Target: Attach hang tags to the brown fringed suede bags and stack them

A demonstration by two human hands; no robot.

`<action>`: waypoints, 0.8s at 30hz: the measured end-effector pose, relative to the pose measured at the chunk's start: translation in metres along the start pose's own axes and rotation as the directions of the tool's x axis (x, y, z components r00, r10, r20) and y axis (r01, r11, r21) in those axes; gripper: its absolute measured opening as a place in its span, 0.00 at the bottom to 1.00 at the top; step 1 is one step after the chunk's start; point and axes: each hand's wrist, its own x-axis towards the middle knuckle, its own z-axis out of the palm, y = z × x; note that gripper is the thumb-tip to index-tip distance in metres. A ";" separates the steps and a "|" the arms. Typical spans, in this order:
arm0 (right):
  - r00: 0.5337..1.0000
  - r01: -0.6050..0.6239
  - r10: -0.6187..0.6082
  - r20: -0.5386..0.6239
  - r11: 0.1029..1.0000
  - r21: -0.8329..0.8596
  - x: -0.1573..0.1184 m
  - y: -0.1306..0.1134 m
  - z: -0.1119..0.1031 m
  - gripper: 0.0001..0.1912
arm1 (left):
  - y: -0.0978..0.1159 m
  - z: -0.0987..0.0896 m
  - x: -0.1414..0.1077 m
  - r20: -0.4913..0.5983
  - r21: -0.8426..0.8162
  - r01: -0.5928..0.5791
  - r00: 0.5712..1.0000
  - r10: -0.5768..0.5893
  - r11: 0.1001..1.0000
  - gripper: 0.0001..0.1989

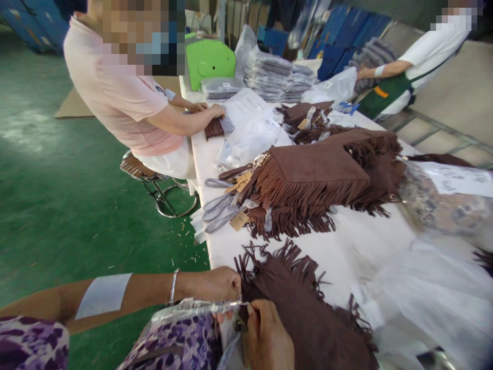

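Brown fringed bag lies on white table near left edge; green floor open beyond. Bare tabletop spreads rightward between bag and fringed pile, narrowing leftward. Bag's near end cut off by frame. Left hand curled beside bag, cannot tell grip; right hand pinches clear plastic strip.

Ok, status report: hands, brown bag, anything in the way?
Left hand curled at edge of brown fringed bag, hold unclear. Right hand pinching clear plastic strip. Bag on table. Piled brown bags beyond, loose plastic to the right.
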 end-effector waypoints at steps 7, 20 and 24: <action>0.998 0.019 -0.021 -0.051 0.999 -0.040 -0.003 0.005 0.005 0.22 | 0.014 0.004 -0.012 -0.185 0.600 -0.099 0.948 0.259 0.794 0.05; 0.997 0.046 -0.054 -0.056 0.989 -0.142 -0.001 0.001 0.013 0.16 | 0.012 -0.003 -0.014 -0.118 0.868 -0.108 0.902 0.415 0.484 0.05; 0.998 0.043 -0.049 -0.037 0.987 -0.154 -0.001 0.001 0.013 0.14 | -0.001 -0.003 -0.010 -0.177 0.826 -0.105 0.885 0.430 0.554 0.08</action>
